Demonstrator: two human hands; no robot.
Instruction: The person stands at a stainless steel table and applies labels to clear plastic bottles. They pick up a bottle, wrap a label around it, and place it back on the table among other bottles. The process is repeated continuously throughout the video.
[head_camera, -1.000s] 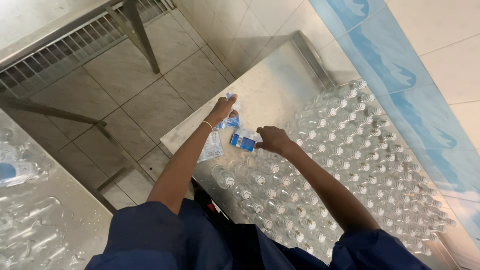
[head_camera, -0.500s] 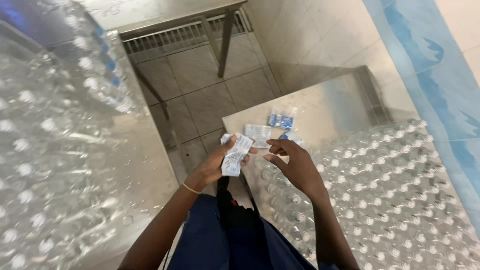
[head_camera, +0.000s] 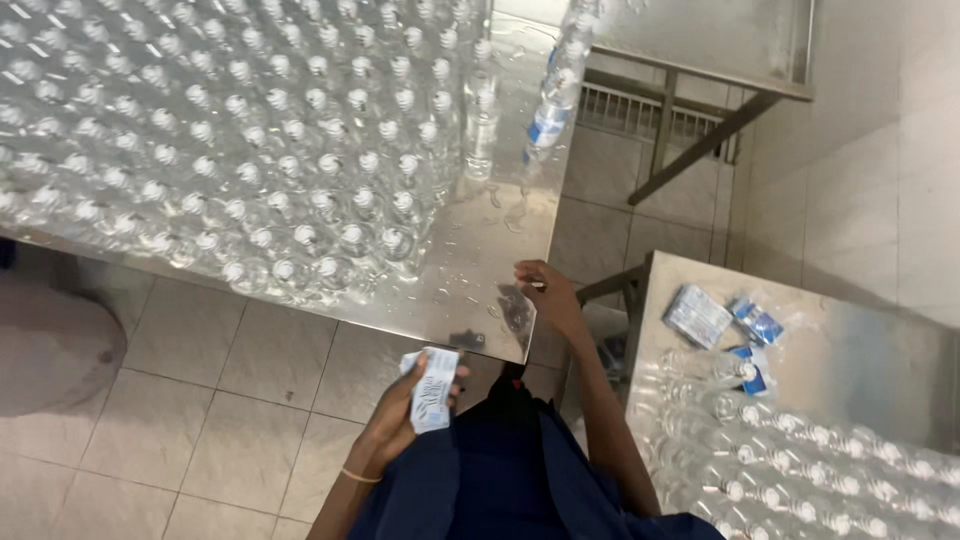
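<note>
Left hand (head_camera: 405, 420) grips white-and-blue paper label stack (head_camera: 433, 390); right hand (head_camera: 548, 296) pinches nothing, fingertips on steel table (head_camera: 470, 300) edge, 12 o'clock. Peel singly.

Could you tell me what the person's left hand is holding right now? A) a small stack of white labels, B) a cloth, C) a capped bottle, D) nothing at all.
A: the left hand has its grip on a small stack of white labels, low over the tiled floor.
</note>
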